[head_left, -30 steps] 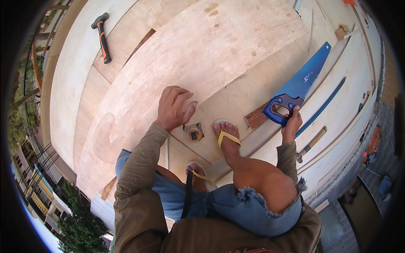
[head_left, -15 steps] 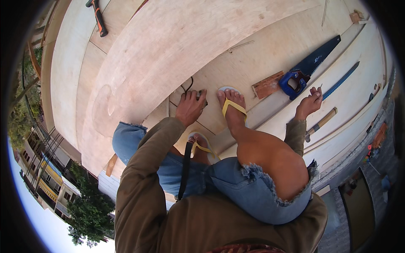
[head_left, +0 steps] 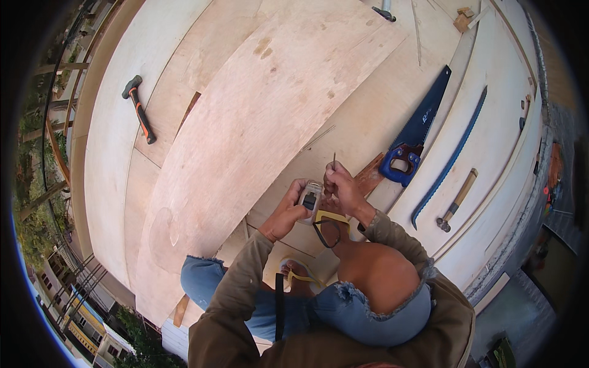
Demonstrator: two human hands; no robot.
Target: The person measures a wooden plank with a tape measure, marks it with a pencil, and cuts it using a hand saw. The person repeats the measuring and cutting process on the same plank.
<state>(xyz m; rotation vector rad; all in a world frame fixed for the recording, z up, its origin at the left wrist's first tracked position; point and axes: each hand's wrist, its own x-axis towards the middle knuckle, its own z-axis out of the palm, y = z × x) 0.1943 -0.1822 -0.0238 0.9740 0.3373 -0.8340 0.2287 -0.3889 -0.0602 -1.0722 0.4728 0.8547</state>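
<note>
Two bare hands are engaged, and from my remote station I record each as closed on an object. The left hand (head_left: 283, 214) grips a tape measure (head_left: 310, 197), a pale case with a dark centre, its thumb laid across the near side. The right hand (head_left: 347, 192) pinches a thin stick (head_left: 334, 159), pencil-like, pointing away from the body. The tape measure sits between the hands, above the right foot (head_left: 330, 232); I cannot tell whether the right fingers also touch it.

On handling, I judge that the left grip should be firm on the flanks of the case, with no finger over the tape's mouth. I would tuck the thin stick deeper into the right hand, leaving thumb and forefinger free for fine work. The black cord (head_left: 320, 238) loops just below the case and should be kept clear of the foot.

On pose, I find the left forearm (head_left: 236, 279) slanting up and inward, and the right forearm (head_left: 392, 239) angled inward beyond the bare right knee (head_left: 386, 276). The wrists are near each other but apart. A blue-handled handsaw (head_left: 423, 122) lies near the right hand; I advise clearance.
</note>
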